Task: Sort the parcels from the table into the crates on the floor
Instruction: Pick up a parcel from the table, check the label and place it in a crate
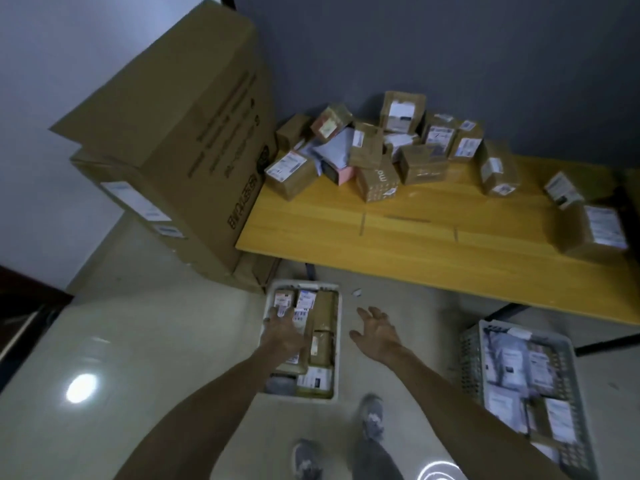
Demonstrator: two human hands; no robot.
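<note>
Two bare hands reach down over the floor. The left hand, fingers spread, hovers over the white crate, which is packed with cardboard parcels. The right hand is spread and empty beside that crate. A grey mesh crate of parcels stands to the right. More parcels are heaped on the yellow wooden table behind.
</note>
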